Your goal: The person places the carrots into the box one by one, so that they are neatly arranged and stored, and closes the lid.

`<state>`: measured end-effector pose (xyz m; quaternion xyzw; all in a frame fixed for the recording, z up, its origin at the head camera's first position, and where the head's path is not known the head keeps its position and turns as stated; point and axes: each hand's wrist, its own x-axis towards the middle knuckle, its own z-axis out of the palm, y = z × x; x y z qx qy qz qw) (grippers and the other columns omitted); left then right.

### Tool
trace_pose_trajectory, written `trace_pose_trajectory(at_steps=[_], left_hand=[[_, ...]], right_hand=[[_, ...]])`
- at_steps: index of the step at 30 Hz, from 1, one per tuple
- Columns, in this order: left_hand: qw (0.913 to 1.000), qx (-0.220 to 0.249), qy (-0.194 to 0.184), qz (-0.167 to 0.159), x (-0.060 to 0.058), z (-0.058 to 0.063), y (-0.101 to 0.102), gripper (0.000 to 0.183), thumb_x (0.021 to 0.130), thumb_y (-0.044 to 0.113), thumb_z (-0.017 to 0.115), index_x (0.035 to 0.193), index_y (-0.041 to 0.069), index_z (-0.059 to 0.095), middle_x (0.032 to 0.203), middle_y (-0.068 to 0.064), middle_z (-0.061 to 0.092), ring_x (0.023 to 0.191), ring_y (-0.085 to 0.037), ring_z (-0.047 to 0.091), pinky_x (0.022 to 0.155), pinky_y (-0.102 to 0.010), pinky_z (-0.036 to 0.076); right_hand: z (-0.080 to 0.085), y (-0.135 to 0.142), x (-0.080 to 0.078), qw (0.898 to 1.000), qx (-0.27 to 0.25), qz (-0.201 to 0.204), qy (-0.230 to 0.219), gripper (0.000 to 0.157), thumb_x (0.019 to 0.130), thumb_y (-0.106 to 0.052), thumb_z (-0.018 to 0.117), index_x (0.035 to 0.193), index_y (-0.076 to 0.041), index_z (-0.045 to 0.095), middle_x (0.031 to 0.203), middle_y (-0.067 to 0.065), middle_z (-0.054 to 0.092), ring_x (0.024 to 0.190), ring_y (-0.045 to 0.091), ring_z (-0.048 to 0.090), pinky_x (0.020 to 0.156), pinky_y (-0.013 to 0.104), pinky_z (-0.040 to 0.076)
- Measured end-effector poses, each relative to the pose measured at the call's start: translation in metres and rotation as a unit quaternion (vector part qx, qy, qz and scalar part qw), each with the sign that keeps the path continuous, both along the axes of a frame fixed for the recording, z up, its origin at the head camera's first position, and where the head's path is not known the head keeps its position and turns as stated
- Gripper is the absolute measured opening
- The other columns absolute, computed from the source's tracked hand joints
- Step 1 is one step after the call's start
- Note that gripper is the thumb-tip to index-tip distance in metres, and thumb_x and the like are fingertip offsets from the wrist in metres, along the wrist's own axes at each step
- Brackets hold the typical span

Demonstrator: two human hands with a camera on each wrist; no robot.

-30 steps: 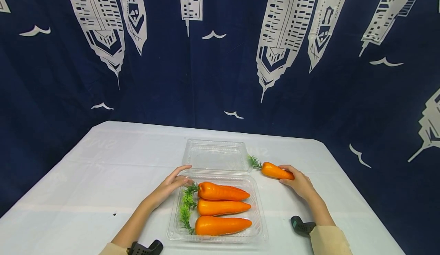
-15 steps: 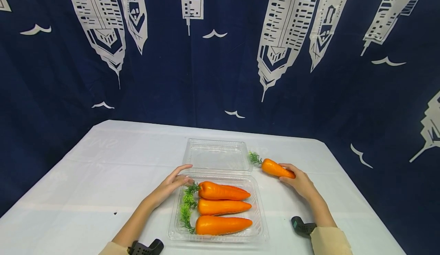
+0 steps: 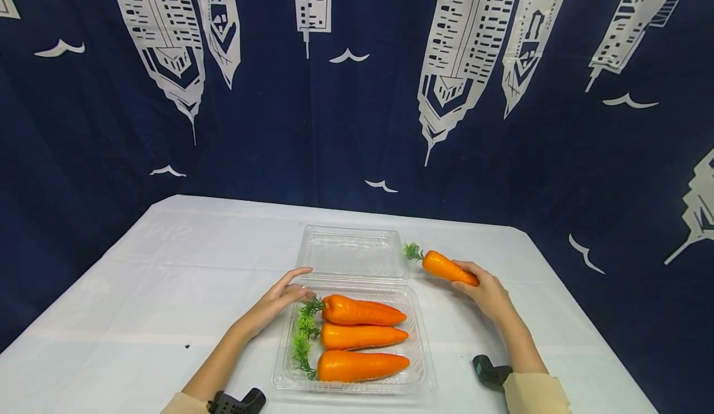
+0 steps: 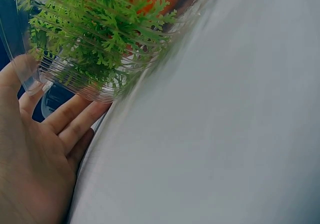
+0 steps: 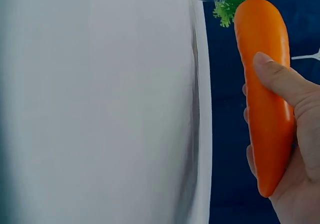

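Now | right grip clamped round smooth, tapered carrot | left grip apart, against ribbed tray

Head view, facing forward from above, shares the table with close wrist views.

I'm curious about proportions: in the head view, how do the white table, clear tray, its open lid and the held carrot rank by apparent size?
1. White table
2. Clear tray
3. Open lid, farther than the tray, so true size unsure
4. Held carrot
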<state>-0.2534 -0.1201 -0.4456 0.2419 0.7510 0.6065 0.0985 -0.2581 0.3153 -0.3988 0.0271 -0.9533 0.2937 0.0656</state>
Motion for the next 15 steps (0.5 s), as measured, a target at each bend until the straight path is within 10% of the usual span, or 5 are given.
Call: trace_pose_trajectory(at_steps=[15], left_hand=[[1.0,-0.005,-0.003,0.004,0.0,0.0009,0.0003,0.046,0.096,0.028,0.042,0.14,0.023,0.029,0.114,-0.014,0.062,0.101,-0.016,0.06,0.102,-0.062,0.022]], right_hand=[[0.0092,-0.0108,0.0057,0.999,0.013,-0.001,0.05,0.048,0.083,-0.03,0.065,0.127,-0.017,0.051,0.122,0.017,0.057,0.099,0.03,0.054,0.084,0.051,0.042]])
